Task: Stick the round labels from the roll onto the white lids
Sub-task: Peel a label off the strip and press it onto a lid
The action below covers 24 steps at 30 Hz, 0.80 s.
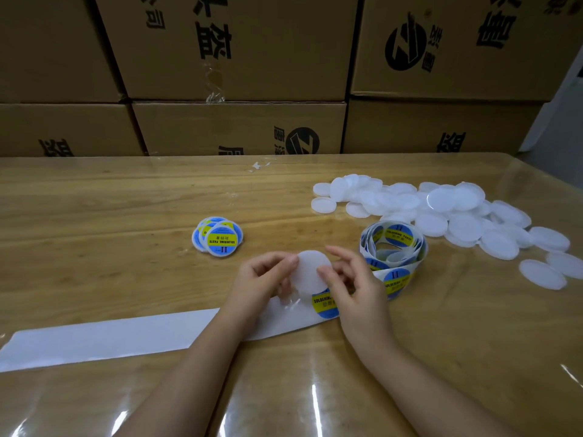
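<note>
Holding a blank white lid (310, 269) between both hands here: left hand (265, 279) pinches its left edge, right hand (351, 282) pinches the right edge. It looks light, stiff and a bit slick, so I'd grip it by the rim. The next label (325, 305) sits just under the hands, the roll (394, 247) just right of the right hand, finished lids (217, 236) beyond the left, and the blank pile (441, 212) further right.

We hold a lid (310, 269) between left hand (262, 279) and right hand (353, 282) over the backing strip (104, 339), which runs off left across the table (94, 197). The label roll (392, 244) stands just right of it, the heap of unlabelled lids (441, 209) behind the roll, the labelled lids (217, 236) behind-left, and cartons (239, 127) beyond the table.
</note>
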Tool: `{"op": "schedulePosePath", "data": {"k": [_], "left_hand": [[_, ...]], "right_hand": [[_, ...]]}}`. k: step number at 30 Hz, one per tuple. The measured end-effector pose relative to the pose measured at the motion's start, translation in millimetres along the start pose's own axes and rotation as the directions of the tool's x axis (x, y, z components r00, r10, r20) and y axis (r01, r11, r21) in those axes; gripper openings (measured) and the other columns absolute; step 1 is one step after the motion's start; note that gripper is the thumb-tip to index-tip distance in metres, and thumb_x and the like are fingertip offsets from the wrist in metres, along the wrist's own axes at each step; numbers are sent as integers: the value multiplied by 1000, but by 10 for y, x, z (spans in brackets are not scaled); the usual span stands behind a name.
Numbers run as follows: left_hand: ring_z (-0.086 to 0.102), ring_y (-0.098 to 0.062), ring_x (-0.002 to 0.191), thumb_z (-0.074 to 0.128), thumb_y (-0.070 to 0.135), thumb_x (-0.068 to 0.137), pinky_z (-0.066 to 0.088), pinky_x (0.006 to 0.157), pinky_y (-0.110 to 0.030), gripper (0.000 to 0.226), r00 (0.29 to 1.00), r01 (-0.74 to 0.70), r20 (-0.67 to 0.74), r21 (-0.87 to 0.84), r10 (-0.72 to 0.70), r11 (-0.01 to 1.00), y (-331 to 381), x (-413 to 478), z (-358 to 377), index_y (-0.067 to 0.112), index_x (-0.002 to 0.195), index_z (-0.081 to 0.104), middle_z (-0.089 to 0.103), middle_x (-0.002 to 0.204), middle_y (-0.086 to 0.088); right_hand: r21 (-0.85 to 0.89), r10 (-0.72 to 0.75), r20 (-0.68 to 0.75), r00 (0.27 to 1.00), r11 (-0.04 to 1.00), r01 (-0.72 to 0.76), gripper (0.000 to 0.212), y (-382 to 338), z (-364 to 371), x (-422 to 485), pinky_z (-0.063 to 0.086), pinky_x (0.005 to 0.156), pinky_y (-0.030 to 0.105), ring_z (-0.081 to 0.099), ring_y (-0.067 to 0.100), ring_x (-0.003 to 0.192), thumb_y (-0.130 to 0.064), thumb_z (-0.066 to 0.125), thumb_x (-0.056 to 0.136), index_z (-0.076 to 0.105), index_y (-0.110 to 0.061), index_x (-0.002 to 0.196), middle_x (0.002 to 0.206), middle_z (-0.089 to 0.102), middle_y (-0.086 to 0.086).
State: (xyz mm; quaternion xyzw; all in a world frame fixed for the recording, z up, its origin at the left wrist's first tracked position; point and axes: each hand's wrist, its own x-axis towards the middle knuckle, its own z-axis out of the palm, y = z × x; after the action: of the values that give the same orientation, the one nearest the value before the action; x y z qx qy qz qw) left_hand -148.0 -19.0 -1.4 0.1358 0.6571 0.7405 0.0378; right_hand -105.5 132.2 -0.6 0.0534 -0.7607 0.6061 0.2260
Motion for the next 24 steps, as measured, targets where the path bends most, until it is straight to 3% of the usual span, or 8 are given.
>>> {"op": "schedulePosePath", "data": {"k": [6,13,19,24], "left_hand": [[58,-13,54,71,29,75,50,55,-22,18,997,80,21,-153,-77,985,2,32,-33,15,84,76,65,66,-5],[62,-16,50,61,40,78,49,47,-20,26,992,127,18,-147,-126,981,11,36,6,16,76,73,66,64,-12],[67,-13,76,75,18,74,53,69,-21,21,991,115,89,-148,-103,982,-35,20,-13,17,96,75,73,89,-6],[63,-7,66,64,21,81,50,63,-16,12,992,118,59,-43,-115,992,-39,30,11,18,89,73,69,71,-1]], "right_hand": [[145,3,19,1000,989,-6,28,33,-23,33,52,66,23,62,7,62,-7,56,93,56,-30,107,76,66,-6],[249,114,15,993,962,-114,21,102,-37,113,48,56,16,62,8,57,-5,58,91,58,-22,103,66,66,-1],[297,141,7,990,945,-137,18,108,-33,128,52,60,19,67,12,62,-2,57,91,57,-17,100,71,70,2],[296,142,6,990,945,-138,17,112,-22,124,54,62,21,70,15,69,-1,59,90,58,-17,97,78,71,2]]}}
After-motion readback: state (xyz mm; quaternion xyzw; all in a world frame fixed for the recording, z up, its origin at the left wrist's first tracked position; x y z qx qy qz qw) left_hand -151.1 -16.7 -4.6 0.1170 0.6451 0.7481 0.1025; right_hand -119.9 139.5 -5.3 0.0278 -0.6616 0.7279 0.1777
